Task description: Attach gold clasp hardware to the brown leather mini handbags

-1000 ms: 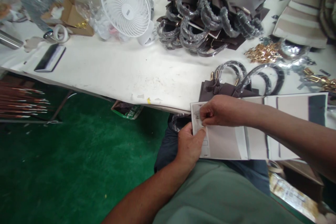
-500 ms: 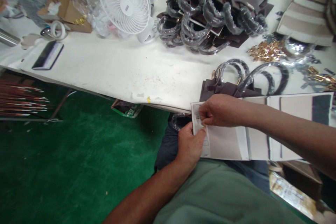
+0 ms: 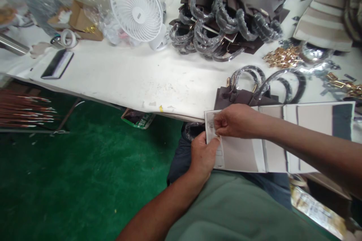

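A long, flat bag panel (image 3: 240, 152) in beige and white lies across my lap at the table's edge, its far end marked by a dark grey patch. My left hand (image 3: 204, 156) grips its left end, thumb on top and fingers underneath. Just above that thumb, my right hand (image 3: 234, 121) is closed in a pinch against the pale end strip, which carries printed outlines. Whatever sits between those fingertips is hidden. Behind the panel rests a dark brown bag piece (image 3: 223, 98) with plastic-wrapped handles (image 3: 298, 83).
Dark bag parts with wrapped handles (image 3: 207, 35) are piled at the back. Gold metal fittings (image 3: 283, 57) lie to the right. A white fan (image 3: 137, 15), a tape roll (image 3: 68, 38) and a dark flat phone-like object (image 3: 58, 63) occupy the table's left side.
The camera view has shifted slightly, showing more of the green-panelled machine at the back. Both hands keep the same place on the bag panel.
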### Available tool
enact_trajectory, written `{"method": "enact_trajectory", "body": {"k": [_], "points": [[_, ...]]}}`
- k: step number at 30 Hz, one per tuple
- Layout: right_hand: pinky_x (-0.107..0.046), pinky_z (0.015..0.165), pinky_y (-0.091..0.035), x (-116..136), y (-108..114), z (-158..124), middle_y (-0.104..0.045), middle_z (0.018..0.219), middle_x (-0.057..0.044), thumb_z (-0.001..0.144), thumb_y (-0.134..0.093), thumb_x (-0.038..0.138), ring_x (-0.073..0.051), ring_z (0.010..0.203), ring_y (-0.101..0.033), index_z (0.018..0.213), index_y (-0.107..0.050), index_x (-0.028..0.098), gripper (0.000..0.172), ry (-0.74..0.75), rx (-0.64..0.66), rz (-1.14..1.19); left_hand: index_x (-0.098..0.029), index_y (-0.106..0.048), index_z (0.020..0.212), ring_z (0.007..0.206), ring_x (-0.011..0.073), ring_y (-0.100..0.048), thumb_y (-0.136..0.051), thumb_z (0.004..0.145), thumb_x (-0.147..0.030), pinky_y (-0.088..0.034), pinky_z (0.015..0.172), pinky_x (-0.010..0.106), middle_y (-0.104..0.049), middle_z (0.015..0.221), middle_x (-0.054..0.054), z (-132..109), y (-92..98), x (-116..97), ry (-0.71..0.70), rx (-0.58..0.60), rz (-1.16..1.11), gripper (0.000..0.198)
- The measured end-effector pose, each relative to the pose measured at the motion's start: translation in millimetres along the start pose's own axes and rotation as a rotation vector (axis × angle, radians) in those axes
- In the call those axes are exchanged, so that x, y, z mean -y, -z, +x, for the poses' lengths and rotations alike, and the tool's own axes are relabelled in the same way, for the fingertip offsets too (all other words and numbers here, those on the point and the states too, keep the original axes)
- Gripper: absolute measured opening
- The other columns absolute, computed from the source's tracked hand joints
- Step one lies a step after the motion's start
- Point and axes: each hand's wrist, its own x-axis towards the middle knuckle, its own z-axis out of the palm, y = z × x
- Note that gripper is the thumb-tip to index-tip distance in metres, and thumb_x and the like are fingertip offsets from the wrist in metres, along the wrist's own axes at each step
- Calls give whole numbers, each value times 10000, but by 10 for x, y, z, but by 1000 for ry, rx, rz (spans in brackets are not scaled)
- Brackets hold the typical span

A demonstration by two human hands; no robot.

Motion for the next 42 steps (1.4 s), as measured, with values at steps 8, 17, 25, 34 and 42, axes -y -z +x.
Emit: {"method": "enact_trajectory", "body": {"k": [8,17,25,34,42], "points": [[-302,567,-269,114,5,24,-716,750,-53,780,-691,235,-264,736,-664,782,-774,267,89,-16,-39,-134,-144,-715,831,718,159,-564,-675,783,-285,-424,629,229,-674,772,14,62,23,62,-153,-109,305,154],[-255,604,-355,-45,-100,-232,-707,759,24,837,-686,231,-161,682,-618,846,-774,248,90,47,-165,336,-111,-769,973,739,203,-649,-778,733,-329,-515,664,275,-748,842,64,52,127,-90,-30,21,188,324],[-303,749,-419,258,-523,-510,-693,912,-41,921,-638,199,-218,879,-637,882,-725,210,96,-76,-559,257,-136,-790,1073,858,228,-697,-810,766,-360,-535,728,273,-775,932,72,14,39,-140,-63,-7,135,380],[-315,766,-464,199,-757,-629,-668,881,-37,854,-640,134,-216,836,-625,884,-700,206,99,-93,-781,433,-112,-794,1064,792,231,-704,-794,772,-332,-542,755,312,-778,909,106,-174,-24,-332,49,172,27,366],[-364,830,-457,201,-898,-735,-663,888,-72,998,-563,176,-246,884,-610,949,-707,190,153,31,-850,366,-100,-791,1043,806,228,-698,-850,767,-474,-537,759,312,-772,920,114,-93,-78,-176,-5,123,-6,468]]}}
